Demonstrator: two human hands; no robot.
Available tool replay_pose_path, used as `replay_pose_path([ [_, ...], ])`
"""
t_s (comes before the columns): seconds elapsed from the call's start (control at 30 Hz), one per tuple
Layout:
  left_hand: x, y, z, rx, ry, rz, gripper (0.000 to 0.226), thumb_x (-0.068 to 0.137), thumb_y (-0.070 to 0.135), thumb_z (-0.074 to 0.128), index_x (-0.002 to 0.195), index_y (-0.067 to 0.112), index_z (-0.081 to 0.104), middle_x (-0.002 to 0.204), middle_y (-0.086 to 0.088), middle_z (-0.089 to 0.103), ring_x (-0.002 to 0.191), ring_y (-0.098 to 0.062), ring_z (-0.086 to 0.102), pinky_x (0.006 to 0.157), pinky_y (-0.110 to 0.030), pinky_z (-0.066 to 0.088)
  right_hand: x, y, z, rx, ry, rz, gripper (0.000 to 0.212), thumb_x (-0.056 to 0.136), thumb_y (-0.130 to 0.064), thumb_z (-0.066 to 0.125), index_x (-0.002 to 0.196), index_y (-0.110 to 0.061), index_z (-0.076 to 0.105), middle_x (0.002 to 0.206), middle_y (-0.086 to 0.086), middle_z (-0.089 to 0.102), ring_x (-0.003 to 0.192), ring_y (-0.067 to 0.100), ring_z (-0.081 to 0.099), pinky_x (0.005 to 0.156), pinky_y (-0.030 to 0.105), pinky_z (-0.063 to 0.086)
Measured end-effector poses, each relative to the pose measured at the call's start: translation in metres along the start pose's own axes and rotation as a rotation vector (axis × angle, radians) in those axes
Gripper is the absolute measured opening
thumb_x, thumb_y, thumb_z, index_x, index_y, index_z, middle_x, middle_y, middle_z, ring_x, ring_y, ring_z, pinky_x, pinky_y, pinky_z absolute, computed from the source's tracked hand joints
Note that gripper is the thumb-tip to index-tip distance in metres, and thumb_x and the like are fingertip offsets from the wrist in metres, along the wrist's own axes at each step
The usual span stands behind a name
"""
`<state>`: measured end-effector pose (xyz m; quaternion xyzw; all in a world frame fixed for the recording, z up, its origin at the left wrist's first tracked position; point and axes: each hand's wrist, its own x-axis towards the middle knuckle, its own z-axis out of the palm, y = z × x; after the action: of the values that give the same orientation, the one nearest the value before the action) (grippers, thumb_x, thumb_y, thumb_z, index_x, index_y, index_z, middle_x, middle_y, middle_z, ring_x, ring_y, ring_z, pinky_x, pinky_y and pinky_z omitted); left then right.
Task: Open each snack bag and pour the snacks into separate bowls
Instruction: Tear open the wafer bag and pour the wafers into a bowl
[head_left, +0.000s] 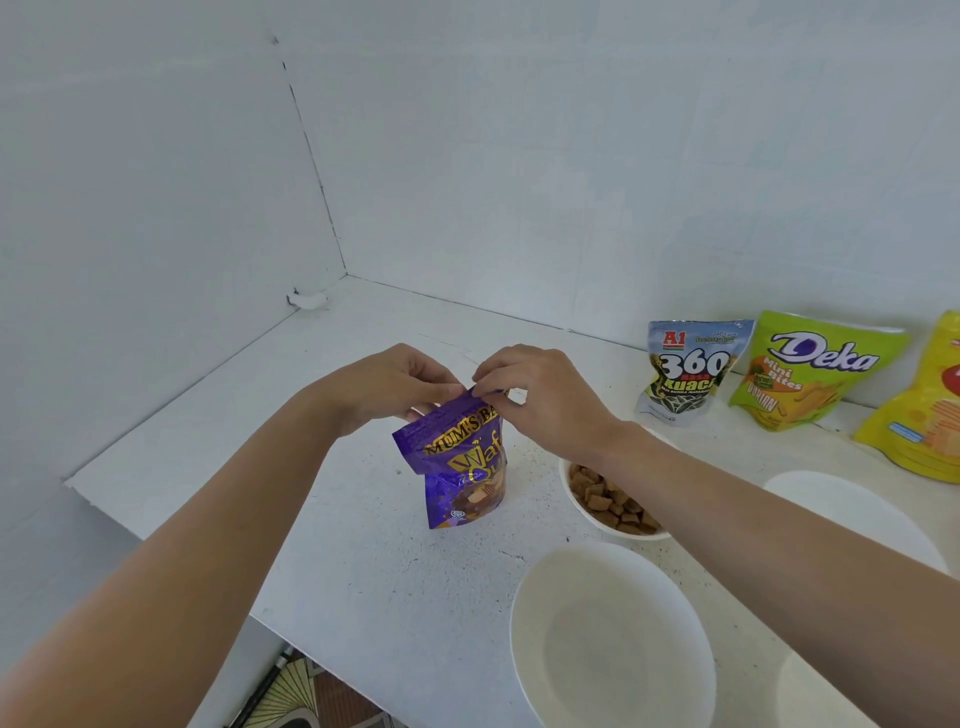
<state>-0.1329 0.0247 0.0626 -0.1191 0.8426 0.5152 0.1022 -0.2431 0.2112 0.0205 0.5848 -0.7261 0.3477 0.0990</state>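
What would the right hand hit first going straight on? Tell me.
The right hand points left over the purple bag top it pinches; next it would probably meet the left hand, close opposite.

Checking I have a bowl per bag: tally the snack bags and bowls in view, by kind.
Snack bags: 4 (purple bag, 360 Kuaci bag, green Deka bag, yellow bag)
Bowls: 3 (bowl of brown snacks, empty front bowl, empty right bowl)
Total: 7
A pale shape at the bottom edge may be a fourth bowl; cannot tell.
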Motion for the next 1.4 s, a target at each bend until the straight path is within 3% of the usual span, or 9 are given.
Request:
replay_pose_path([
  [0.4, -0.0017, -0.0023, -0.0030, -0.046, -0.003, -0.012, 0.021, 0.100, 0.019, 0.062, 0.109, 0.006, 0.077, 0.105, -0.012, 0.078, 0.089, -0.015, 0.072, 0.074, -0.019, 0.056, 0.0007, -0.0066, 0.0001, 0.023, 0.049, 0.001, 0.016, 0.083, 0.000, 0.072, 0.089, -0.012, 0.080, 0.092, 0.001, 0.077, 0.087, 0.019, 0.068, 0.075, 0.037, 0.056],
  [0.63, -0.0007, -0.0054, -0.0038, -0.082, -0.016, -0.028, 0.022, 0.100, 0.021, 0.062, 0.111, 0.008, 0.077, 0.108, -0.011, 0.078, 0.097, -0.019, 0.072, 0.093, -0.032, 0.055, 0.0011, -0.0043, -0.0019, -0.005, 0.046, -0.029, 0.012, 0.085, -0.004, 0.073, 0.087, -0.014, 0.080, 0.091, -0.002, 0.077, 0.084, 0.016, 0.069, 0.072, 0.031, 0.055],
  [1.0, 0.0008, -0.0007, -0.0036, -0.066, -0.013, -0.033, 0.021, 0.098, 0.022, 0.065, 0.108, 0.008, 0.077, 0.104, -0.010, 0.079, 0.091, -0.018, 0.073, 0.076, -0.020, 0.056, 0.0023, -0.0013, 0.0002, 0.006, 0.065, -0.051, 0.010, 0.084, -0.004, 0.075, 0.084, -0.011, 0.080, 0.089, -0.001, 0.078, 0.083, 0.016, 0.070, 0.070, 0.033, 0.057],
  [1.4, 0.0033, -0.0043, -0.0019, -0.133, 0.007, -0.074, 0.023, 0.096, 0.022, 0.067, 0.109, 0.006, 0.077, 0.107, -0.014, 0.077, 0.095, -0.023, 0.073, 0.083, -0.025, 0.055, 0.0021, 0.0005, 0.0014, 0.026, 0.064, -0.052, 0.012, 0.086, -0.005, 0.074, 0.089, -0.014, 0.081, 0.091, -0.003, 0.077, 0.084, 0.014, 0.068, 0.072, 0.034, 0.056],
])
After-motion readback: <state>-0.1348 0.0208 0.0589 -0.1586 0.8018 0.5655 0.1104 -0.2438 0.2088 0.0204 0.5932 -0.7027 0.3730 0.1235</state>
